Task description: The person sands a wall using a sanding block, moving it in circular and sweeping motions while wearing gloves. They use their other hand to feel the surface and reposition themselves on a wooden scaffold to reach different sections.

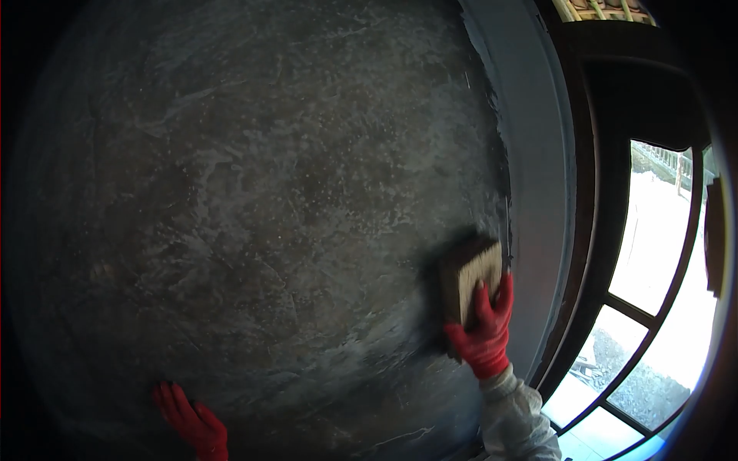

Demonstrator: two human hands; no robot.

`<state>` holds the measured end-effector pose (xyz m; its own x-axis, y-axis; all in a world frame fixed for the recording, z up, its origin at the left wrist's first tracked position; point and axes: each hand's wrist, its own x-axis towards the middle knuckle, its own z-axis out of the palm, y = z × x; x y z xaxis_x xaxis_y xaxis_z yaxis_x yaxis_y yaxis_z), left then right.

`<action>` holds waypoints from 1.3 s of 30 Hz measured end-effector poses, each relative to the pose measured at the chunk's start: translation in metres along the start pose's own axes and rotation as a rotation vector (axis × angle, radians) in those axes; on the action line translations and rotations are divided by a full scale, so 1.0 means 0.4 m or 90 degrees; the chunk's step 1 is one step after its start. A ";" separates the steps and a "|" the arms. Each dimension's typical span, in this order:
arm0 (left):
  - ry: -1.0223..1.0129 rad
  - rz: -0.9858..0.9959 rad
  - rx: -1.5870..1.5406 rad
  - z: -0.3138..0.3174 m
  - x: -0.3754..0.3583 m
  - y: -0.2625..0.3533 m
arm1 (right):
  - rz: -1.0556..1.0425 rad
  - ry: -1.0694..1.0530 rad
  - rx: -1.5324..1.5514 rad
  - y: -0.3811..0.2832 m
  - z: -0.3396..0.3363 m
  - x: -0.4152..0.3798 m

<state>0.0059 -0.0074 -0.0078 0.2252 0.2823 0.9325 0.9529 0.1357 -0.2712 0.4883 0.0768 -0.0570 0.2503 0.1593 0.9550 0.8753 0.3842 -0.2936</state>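
My right hand (488, 330), in a red glove, grips a wooden sanding block (480, 270) with the thumb on one side and the fingers over its back. The block's far face is turned to the dark, patchy wall (292, 200), close to the wall's right edge; whether it presses flat there is hidden. Lower left, my left hand (192, 424), also red-gloved, rests against the wall with its fingers stretched out and nothing in it. Pale smears, specks and scratches cover the wall surface.
A smooth grey strip (538, 177) runs up the wall's right side. Beyond it stands a dark frame (596, 184) with glass panes (653, 230), bright daylight behind them. Light roof slats (603, 9) show at the top right.
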 end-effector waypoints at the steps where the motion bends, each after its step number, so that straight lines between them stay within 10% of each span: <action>1: -0.001 0.001 0.000 -0.001 0.002 0.001 | 0.016 -0.006 -0.002 0.021 0.011 -0.097; 6: -0.012 -0.011 -0.007 -0.003 0.003 0.000 | 0.062 -0.050 0.006 0.083 0.029 -0.399; 16: 0.018 0.002 -0.016 0.012 -0.007 -0.010 | 0.001 0.050 0.069 -0.016 -0.005 0.180; 26: -0.005 -0.011 -0.008 0.003 -0.001 0.000 | 0.102 -0.043 0.025 0.059 0.020 -0.402; 34: 0.019 0.018 -0.012 0.013 -0.001 -0.011 | -0.017 0.039 0.039 -0.008 -0.011 0.155; 39: 0.021 0.015 -0.005 0.014 -0.006 -0.012 | -0.026 -0.022 -0.014 0.011 -0.011 0.073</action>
<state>-0.0005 -0.0034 -0.0102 0.2539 0.2534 0.9335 0.9488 0.1222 -0.2912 0.5012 0.0789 -0.0302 0.2003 0.1749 0.9640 0.8932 0.3717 -0.2531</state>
